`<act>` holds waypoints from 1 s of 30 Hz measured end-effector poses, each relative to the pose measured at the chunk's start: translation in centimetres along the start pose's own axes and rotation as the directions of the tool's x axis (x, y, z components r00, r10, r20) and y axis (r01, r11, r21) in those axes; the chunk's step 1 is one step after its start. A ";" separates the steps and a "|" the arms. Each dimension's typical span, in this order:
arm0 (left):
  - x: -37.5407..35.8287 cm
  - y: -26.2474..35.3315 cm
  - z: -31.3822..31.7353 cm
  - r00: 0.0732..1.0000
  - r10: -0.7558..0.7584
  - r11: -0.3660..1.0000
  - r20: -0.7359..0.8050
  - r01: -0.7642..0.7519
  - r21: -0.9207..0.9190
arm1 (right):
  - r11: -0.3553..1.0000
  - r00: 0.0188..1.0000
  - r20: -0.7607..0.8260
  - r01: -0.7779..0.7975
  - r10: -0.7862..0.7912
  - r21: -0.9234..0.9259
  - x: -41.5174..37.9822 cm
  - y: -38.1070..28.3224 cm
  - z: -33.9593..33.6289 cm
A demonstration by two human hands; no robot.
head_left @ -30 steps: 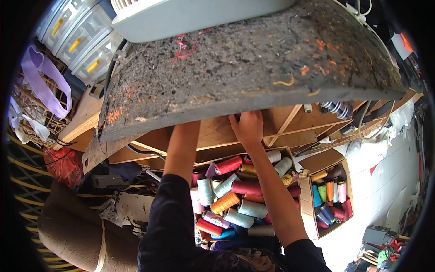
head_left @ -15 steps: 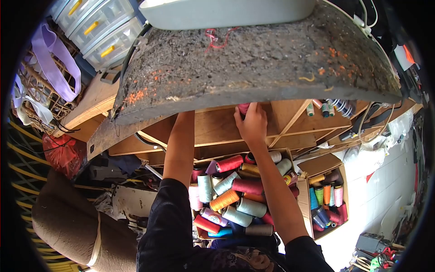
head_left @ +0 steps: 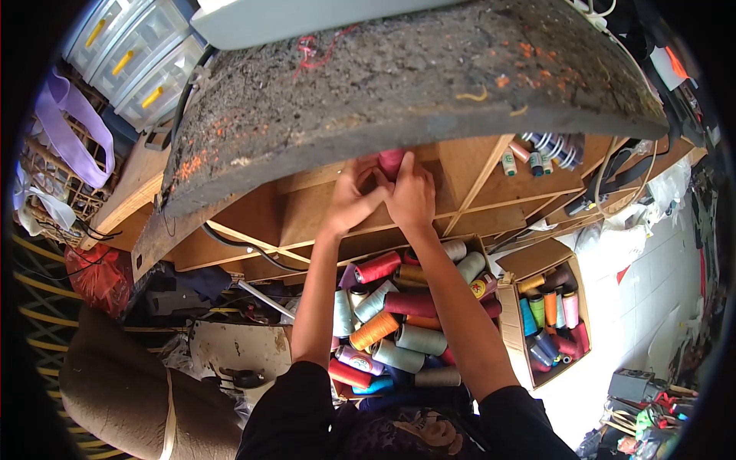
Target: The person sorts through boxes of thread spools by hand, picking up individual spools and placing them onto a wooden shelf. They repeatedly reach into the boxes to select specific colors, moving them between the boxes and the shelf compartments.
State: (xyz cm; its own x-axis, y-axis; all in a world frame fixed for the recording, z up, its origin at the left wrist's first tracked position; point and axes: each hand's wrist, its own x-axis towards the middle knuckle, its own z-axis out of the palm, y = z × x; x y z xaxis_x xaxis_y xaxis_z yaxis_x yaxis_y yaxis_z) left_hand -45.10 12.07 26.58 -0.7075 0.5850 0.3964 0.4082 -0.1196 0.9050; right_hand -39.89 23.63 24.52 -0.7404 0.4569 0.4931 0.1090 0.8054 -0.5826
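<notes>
I count one left hand and one right hand, both mine, with one pink spool between them. Further there are two cardboard boxes, three yellow drawer handles, one red bag and one purple strap.

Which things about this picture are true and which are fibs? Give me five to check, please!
1. The right hand grips a dark pink thread spool. True.

2. The small cardboard box holds a lime-green thread spool. True.

3. The left hand is inside the small cardboard box. False: it is right beside the right hand.

4. The drawer handles are red. False: they are yellow.

5. A red plastic bag is on the left side of the picture. True.
</notes>
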 end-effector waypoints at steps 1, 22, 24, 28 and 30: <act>-0.1 -0.2 0.4 0.998 -0.058 0.998 -0.020 0.059 0.036 | 1.000 1.000 -0.014 0.003 -0.003 0.004 -0.1 0.0 0.0; 13.4 -6.8 -4.1 0.954 -0.133 0.681 -0.269 0.285 0.674 | 0.994 0.988 0.141 -0.040 0.054 -0.102 0.0 -0.3 -0.3; 13.5 -7.2 -4.1 0.951 -0.147 0.666 -0.272 0.298 0.683 | 0.994 0.987 0.153 -0.042 0.057 -0.097 0.0 -0.2 -0.3; 13.9 -7.7 -3.8 0.946 -0.171 0.650 -0.277 0.319 0.690 | 0.993 0.985 0.160 -0.047 0.064 -0.113 0.0 -0.2 -0.2; 14.0 -7.9 -3.7 0.942 -0.181 0.642 -0.281 0.330 0.692 | 0.992 0.984 0.165 -0.047 0.066 -0.120 0.0 -0.2 -0.2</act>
State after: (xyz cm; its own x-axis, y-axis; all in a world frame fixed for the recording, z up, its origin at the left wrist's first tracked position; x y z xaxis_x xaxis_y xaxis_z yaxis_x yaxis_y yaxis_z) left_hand -60.37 18.28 25.55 -0.9028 0.3478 0.2530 0.4281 0.6710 0.6054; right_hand -39.79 23.57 24.78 -0.8310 0.4406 0.3396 0.2224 0.8227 -0.5231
